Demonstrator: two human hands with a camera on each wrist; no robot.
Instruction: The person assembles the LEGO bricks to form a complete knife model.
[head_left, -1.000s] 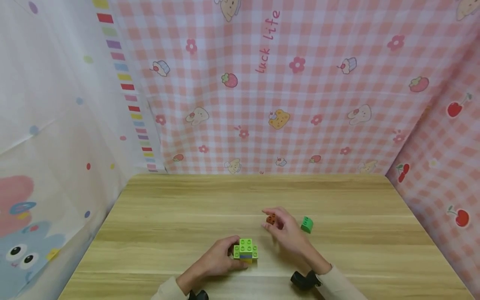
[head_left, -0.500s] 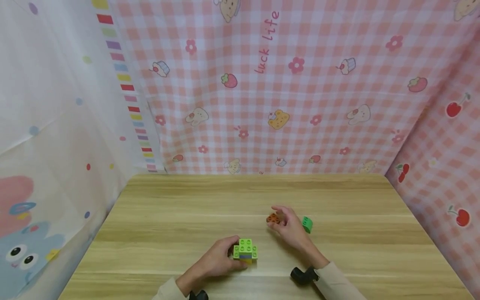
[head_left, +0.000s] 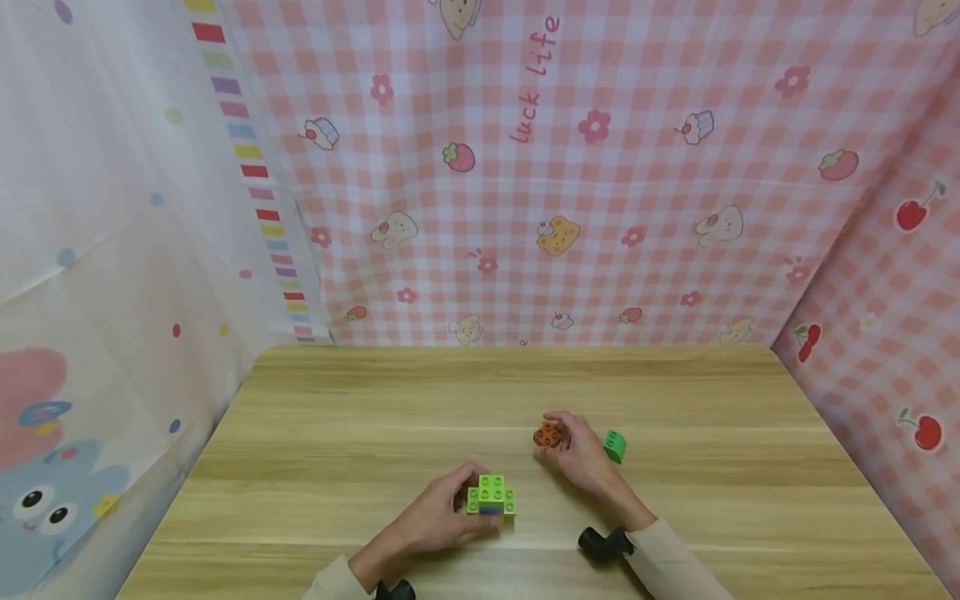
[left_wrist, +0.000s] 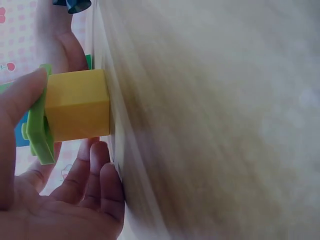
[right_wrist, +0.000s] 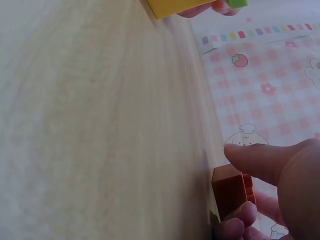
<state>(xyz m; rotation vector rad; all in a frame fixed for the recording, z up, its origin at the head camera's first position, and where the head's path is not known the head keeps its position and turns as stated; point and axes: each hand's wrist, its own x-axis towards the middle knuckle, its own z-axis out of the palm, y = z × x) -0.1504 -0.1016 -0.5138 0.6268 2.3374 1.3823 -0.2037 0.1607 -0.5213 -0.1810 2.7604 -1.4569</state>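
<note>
A stack of toy bricks [head_left: 491, 492] stands in front, lime on top with blue below; its yellow brick [left_wrist: 79, 105] and lime plate [left_wrist: 39, 125] show in the left wrist view. My left hand [head_left: 442, 510] holds this stack from its left side, the thumb [left_wrist: 22, 95] against the lime plate. Farther off, a brown brick [head_left: 547, 435] with studs up sits on the table. Around it my right hand [head_left: 585, 454] is loosely spread: fingertips [right_wrist: 245, 214] touch one side, while the thumb [right_wrist: 255, 157] appears apart from the other.
A green curved brick [head_left: 614, 447] lies just right of my right hand. Both hands work over a wood-grain table [head_left: 337, 400]. Pink checked cloth [head_left: 480, 200] hangs behind its far edge, with more cloth on both sides.
My right hand has shifted slightly right, and more of the brown brick shows between its fingers. The left hand's stack has tilted a little, hiding the yellow brick from the head view.
</note>
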